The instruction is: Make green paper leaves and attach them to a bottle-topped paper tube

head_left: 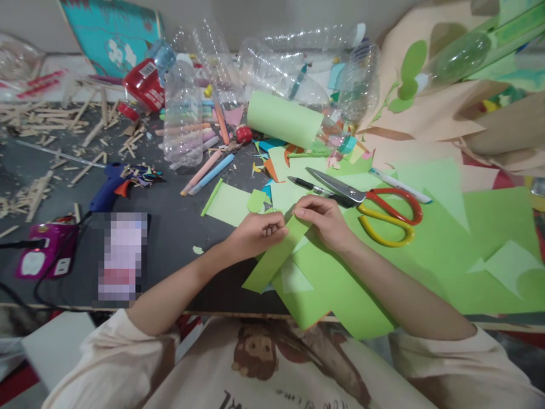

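R hand pinching long, narrow, flat leaf-green paper strip, L hand curled at its edge.
Long, narrow, flat leaf-green paper strip (272,262): straight-sided, plain, slanting from upper end at R hand (326,222) down-left to a free lower end w/ square-cut corners, nearer the wearer. R thumb + index grasp upper end; L hand (263,232) just beside, fingers bent in, fingertips by strip's L edge; can't tell if L grips. Strip is over bright-green paper sheets (430,255); metal scissors w/ red & yellow handles (361,196) just R of R hand. Upper end hidden by fingers, so fold/roll there unclear; phone screen (121,255) pixelated.
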`<action>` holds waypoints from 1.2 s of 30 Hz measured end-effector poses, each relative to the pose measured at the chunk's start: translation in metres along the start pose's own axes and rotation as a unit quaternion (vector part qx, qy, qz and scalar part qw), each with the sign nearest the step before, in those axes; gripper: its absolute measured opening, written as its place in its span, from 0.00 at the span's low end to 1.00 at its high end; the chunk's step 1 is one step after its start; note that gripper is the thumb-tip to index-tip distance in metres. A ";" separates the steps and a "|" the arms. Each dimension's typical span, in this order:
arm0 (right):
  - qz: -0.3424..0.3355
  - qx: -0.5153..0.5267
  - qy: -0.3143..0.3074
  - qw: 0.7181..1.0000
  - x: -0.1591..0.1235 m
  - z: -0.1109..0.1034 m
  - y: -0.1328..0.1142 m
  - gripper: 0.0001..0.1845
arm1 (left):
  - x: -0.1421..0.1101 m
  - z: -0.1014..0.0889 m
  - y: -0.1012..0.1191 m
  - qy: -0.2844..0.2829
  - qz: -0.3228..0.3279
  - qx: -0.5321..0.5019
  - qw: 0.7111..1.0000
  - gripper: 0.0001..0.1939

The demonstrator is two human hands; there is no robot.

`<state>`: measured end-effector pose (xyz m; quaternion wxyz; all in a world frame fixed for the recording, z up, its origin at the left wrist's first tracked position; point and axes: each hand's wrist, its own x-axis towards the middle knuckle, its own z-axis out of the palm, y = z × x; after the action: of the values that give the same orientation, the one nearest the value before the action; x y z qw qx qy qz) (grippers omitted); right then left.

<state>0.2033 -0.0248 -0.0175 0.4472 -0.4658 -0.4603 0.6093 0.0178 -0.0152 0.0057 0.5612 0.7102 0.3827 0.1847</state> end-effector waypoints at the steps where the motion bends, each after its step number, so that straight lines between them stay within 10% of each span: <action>1: 0.004 0.002 0.007 1.000 0.000 0.000 0.001 0.11 | 0.000 -0.001 0.000 0.001 -0.002 0.000 1.000 0.14; 7: 0.021 0.077 0.084 0.993 0.005 0.001 -0.002 0.13 | 0.000 -0.003 0.003 0.003 -0.026 -0.010 1.000 0.13; 15: 0.066 0.085 -0.018 0.994 -0.001 0.003 0.000 0.18 | 0.000 0.000 0.001 0.033 -0.063 -0.048 0.996 0.12; 36: 0.010 0.035 0.046 0.998 0.010 -0.005 0.001 0.19 | -0.001 0.006 0.000 0.048 -0.063 -0.008 0.997 0.08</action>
<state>0.2069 -0.0143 -0.0208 0.4775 -0.4822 -0.4129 0.6074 0.0216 -0.0196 0.0040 0.5581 0.6707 0.4519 0.1858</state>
